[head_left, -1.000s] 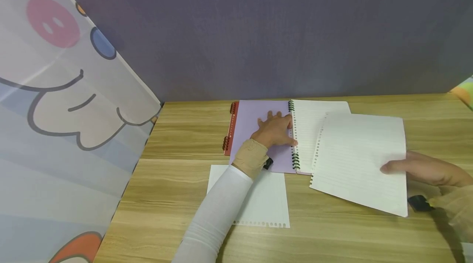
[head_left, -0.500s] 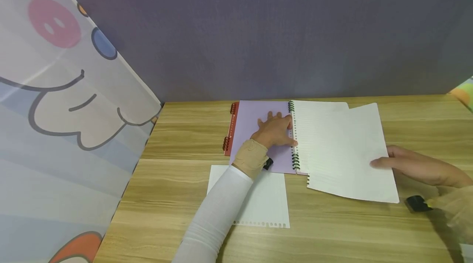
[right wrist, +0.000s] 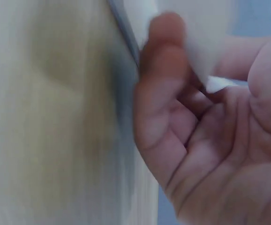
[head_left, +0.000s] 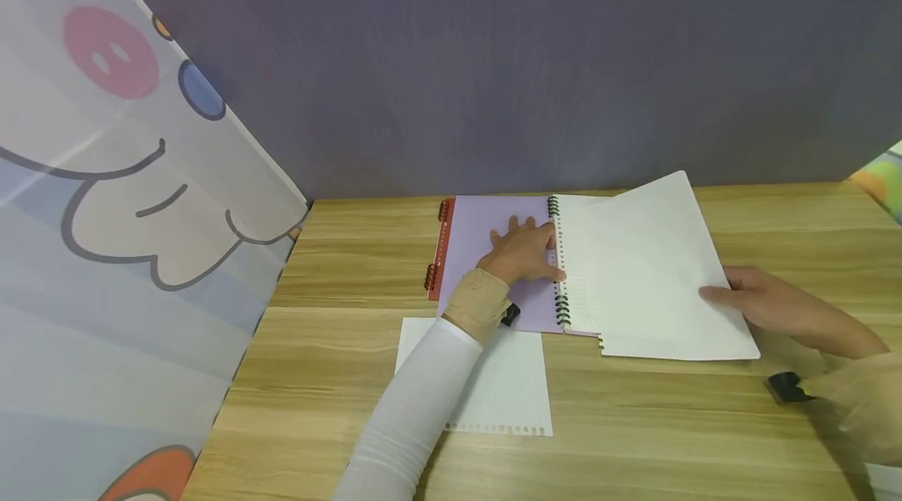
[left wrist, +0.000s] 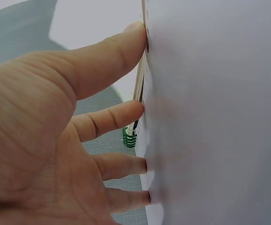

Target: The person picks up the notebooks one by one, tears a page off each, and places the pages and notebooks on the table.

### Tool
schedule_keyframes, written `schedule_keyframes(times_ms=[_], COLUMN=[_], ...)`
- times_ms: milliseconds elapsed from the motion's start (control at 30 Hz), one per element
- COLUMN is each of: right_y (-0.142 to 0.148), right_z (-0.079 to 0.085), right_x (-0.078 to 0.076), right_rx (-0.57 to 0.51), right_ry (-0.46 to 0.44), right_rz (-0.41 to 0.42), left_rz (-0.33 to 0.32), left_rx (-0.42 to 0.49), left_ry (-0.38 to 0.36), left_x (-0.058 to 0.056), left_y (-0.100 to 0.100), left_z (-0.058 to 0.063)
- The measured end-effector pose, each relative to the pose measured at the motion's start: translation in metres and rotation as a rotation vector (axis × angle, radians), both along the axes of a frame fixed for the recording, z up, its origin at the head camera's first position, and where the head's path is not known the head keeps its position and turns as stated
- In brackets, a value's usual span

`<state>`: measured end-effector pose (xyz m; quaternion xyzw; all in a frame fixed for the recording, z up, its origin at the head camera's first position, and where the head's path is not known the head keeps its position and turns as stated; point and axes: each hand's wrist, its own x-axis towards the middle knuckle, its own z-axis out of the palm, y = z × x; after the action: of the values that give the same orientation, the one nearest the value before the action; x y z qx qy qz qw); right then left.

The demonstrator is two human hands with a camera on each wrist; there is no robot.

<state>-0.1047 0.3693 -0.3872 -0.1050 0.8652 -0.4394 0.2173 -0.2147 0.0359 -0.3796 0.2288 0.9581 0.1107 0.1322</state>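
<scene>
A spiral notebook lies open, its lilac side (head_left: pixel 468 243) on the left and a lined white page (head_left: pixel 578 274) on the right, joined by a green coil (head_left: pixel 561 309). My left hand (head_left: pixel 520 252) presses on the lilac side with fingers spread, thumb at the coil. In the left wrist view its fingertips meet the surface close to the green coil (left wrist: pixel 129 138). My right hand (head_left: pixel 796 309) pinches a loose punched sheet (head_left: pixel 662 274) by its right edge, thumb on top. That sheet overlaps the white page at a tilt. The right wrist view shows curled fingers (right wrist: pixel 165 93) behind the paper (right wrist: pixel 205 37).
Another loose punched sheet (head_left: pixel 503 383) lies on the wooden table (head_left: pixel 317 376) below the notebook, partly under my left forearm. A red notebook (head_left: pixel 441 250) with a coil sticks out from beneath the lilac side. A dark grey panel (head_left: pixel 493 70) rises behind the table.
My right hand has moved the loose sheet left over the white page, its upper corner swinging up and left. My left hand stays in place.
</scene>
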Motion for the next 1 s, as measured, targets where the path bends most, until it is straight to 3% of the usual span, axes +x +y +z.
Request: schedule_keyframes(times_ms=[100,233,600,733,833,933,1000], right_y=[-0.002,-0.006,-0.024,-0.031,-0.037,-0.043,-0.047], right_z=[0.005,0.013,0.019,0.019,0.021,0.022,0.024], right_x=[0.002,0.006,0.010,0.011,0.012,0.013,0.014], right_rx=[0.091,0.087,0.090,0.044,0.008,-0.031,-0.083], right_ry=[0.030,0.022,0.047,0.039,0.033,0.024,-0.012], right_rz=[-0.079,-0.127,-0.138,-0.147,-0.119,-0.060,-0.021], left_rz=[-0.003,-0.011,-0.064,-0.074,-0.024,0.047,0.061], left_rx=[0.002,0.007,0.046,0.172,0.314,0.440,0.518], left_ry=[0.006,0.009,0.040,0.064,0.087,0.155,0.179], left_x=[0.000,0.000,-0.002,-0.009,-0.013,-0.014,-0.013], left_y=[0.001,0.001,-0.007,-0.014,-0.023,-0.031,-0.036], left_z=[-0.001,-0.001,0.001,0.006,0.018,0.032,0.042])
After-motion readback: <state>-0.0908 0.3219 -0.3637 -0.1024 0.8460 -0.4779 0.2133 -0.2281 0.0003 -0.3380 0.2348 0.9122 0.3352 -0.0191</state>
